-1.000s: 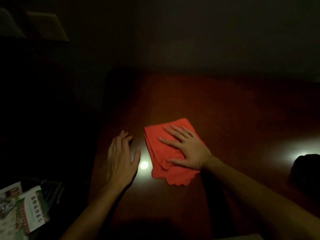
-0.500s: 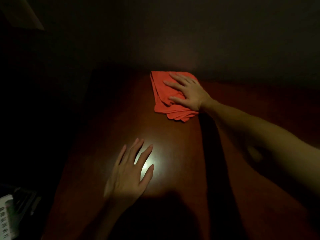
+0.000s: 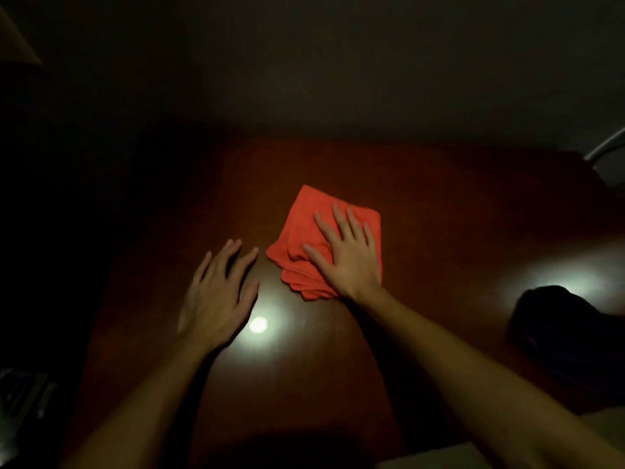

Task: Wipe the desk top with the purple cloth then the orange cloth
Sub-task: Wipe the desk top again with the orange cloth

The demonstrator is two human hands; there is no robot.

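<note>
The folded orange cloth (image 3: 304, 228) lies on the dark red-brown desk top (image 3: 456, 238), a little beyond the middle. My right hand (image 3: 348, 255) presses flat on the cloth with fingers spread, covering its near right part. My left hand (image 3: 220, 296) rests palm down on the bare wood just left of the cloth, fingers apart, holding nothing. I do not see a purple cloth; the room is very dim.
A dark rounded object (image 3: 568, 336) sits at the desk's right side. Bright light reflections (image 3: 258, 324) shine on the wood near my left hand. Papers (image 3: 23, 397) lie low on the left, beyond the desk's edge. A dark wall rises behind the desk.
My right hand has drawn the orange cloth back from the far edge of the desk toward me. The left hand has stayed flat on the desk.
</note>
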